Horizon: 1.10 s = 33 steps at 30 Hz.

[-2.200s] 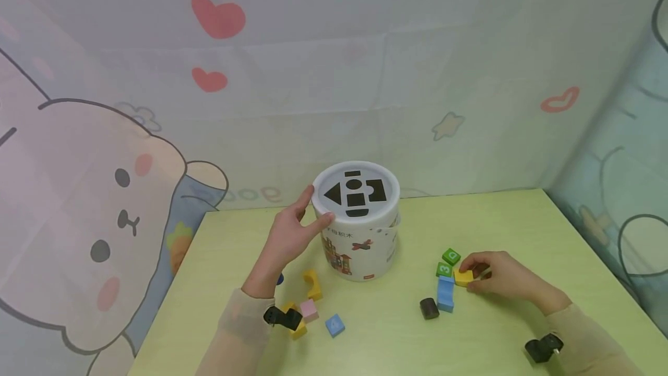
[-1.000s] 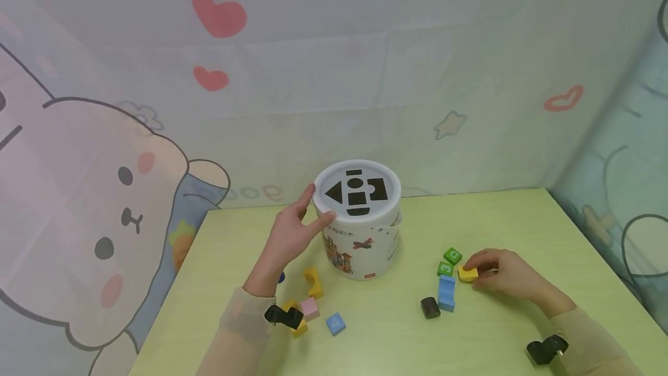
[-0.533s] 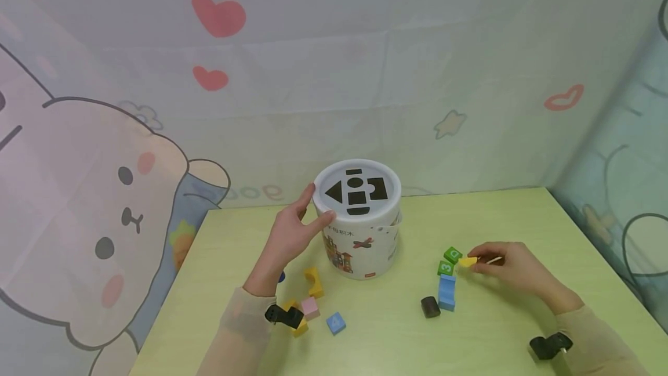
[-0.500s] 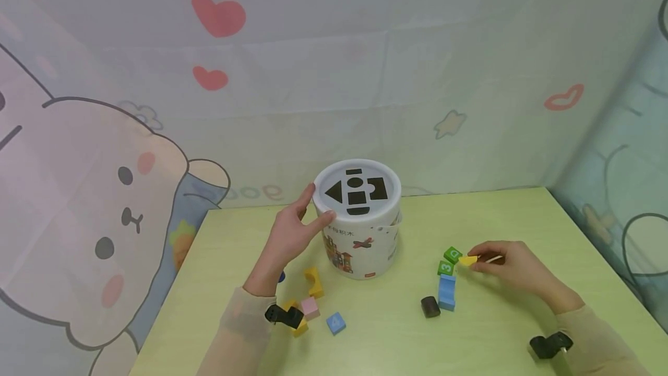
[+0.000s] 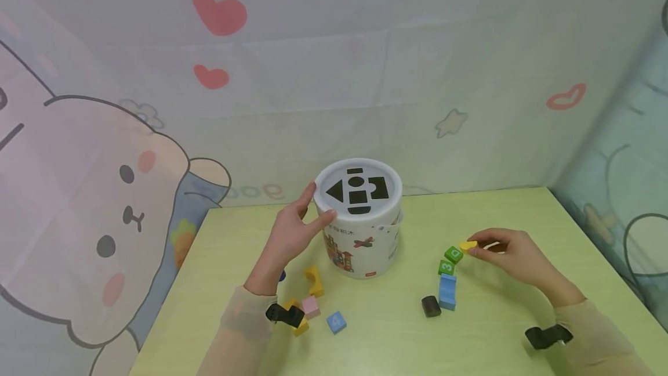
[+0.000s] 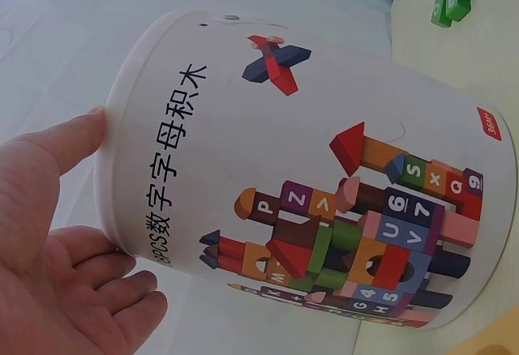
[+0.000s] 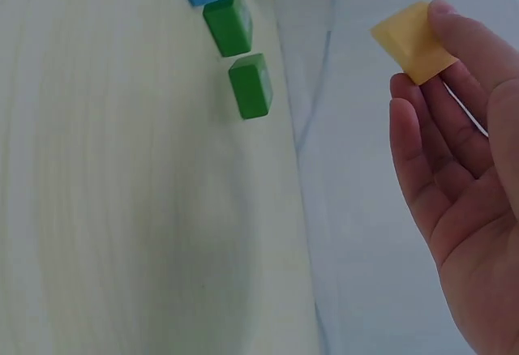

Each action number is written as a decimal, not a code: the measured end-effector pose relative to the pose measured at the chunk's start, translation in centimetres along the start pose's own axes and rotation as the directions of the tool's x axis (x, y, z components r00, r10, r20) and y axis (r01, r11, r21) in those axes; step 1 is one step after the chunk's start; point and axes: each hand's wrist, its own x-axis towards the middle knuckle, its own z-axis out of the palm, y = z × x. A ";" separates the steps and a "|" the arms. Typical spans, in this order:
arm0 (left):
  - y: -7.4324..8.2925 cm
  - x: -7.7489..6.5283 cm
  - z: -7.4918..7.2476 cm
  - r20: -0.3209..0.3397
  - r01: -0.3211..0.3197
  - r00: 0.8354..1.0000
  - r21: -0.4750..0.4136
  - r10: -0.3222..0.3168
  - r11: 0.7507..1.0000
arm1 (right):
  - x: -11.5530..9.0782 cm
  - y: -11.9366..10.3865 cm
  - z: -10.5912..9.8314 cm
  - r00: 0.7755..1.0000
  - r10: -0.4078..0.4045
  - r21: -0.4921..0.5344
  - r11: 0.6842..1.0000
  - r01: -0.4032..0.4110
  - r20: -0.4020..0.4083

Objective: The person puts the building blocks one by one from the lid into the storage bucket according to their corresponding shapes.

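Note:
My right hand (image 5: 511,251) pinches a small yellow block (image 5: 468,246) between thumb and fingertips, off the table; the right wrist view shows a squarish face of the block (image 7: 415,40). Just left of and below it lie two green blocks, one marked 3 (image 5: 446,267) and a farther one (image 5: 453,255). My left hand (image 5: 292,231) rests against a white bucket (image 5: 360,251), with thumb and index finger spread along the rim of its lid (image 5: 383,208). Dark shaped holes show in that lid. In the left wrist view, the other fingers (image 6: 105,278) hang loosely beside the bucket.
Nearer me on the right are a blue curved block (image 5: 447,292) and a dark brown cylinder (image 5: 431,306). By my left forearm lie a yellow arch block (image 5: 314,281), a pink block (image 5: 310,307), a blue block (image 5: 337,322) and partly hidden yellow ones. A cloth backdrop stands behind the table.
My right hand has lifted the yellow block off the table and moved it slightly farther from me, turning it. The left hand and bucket stay put.

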 end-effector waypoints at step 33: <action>0.2 0.1 -0.1 0.000 -0.011 1.000 0.007 0.011 1.000 | 6.5 -10.5 1.1 0.986 -0.167 0.320 0.933 0.166 -0.026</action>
